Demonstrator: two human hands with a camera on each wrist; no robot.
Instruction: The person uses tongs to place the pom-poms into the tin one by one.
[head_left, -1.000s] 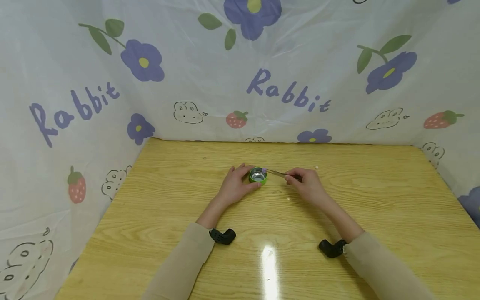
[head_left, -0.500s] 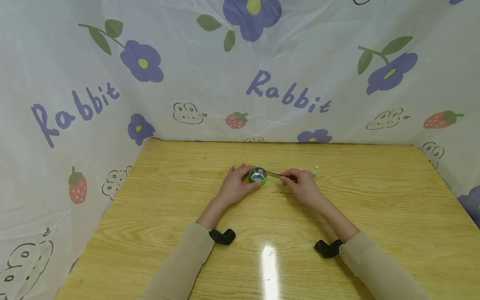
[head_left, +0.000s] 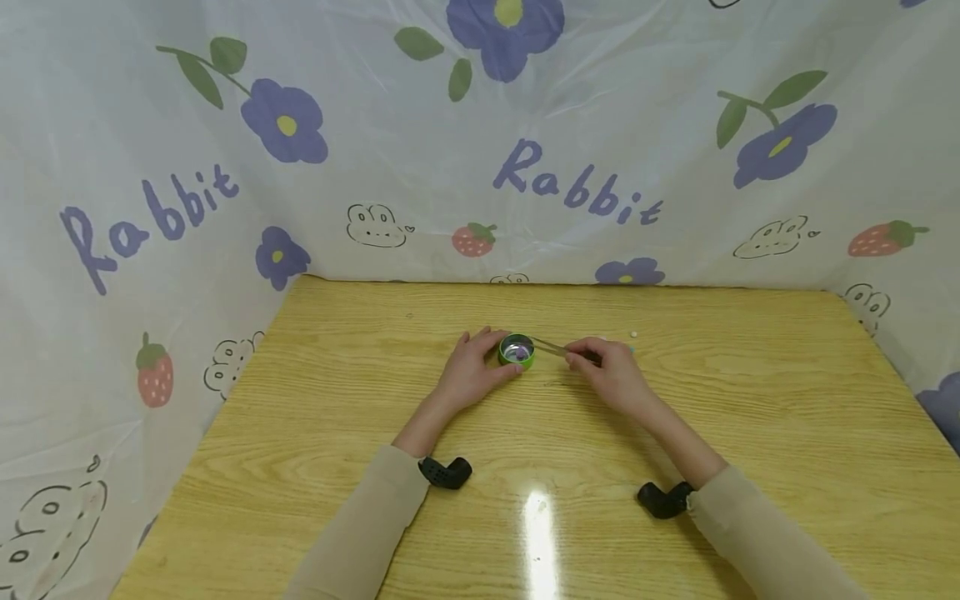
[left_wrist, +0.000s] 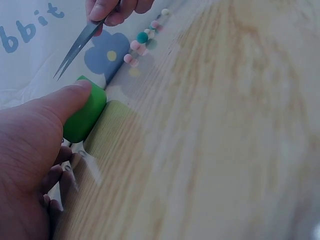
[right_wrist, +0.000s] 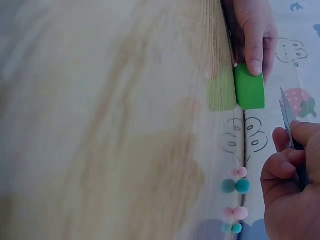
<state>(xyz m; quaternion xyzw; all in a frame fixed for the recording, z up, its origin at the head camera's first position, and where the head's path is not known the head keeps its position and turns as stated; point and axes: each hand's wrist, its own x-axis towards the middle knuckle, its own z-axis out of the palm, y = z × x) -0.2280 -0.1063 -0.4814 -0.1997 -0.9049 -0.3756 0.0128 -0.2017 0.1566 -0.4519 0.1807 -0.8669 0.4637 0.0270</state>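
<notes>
My left hand (head_left: 471, 367) grips a small round tin (head_left: 528, 363), green outside and shiny metal inside, on the table. Its thumb presses on the near side in the left wrist view. A small purple ball (head_left: 521, 354) lies inside the tin. My right hand (head_left: 617, 372) pinches a pair of metal tweezers (head_left: 553, 347), which point left at the tin's rim. In the left wrist view the tweezer tips (left_wrist: 60, 72) are slightly apart, above the tin, with nothing between them.
Several small pom-poms lie to the right of the tin, among them a teal pom-pom (left_wrist: 142, 37) and a pink pom-pom (right_wrist: 240, 213). A white pom-pom (head_left: 633, 334) lies beyond my right hand. A patterned cloth (head_left: 420, 167) hangs behind the wooden table (head_left: 390, 325).
The tweezers carried the purple ball left over the tin and let it go; it now lies inside. My right hand has since drawn back slightly rightward. My left hand stays put.
</notes>
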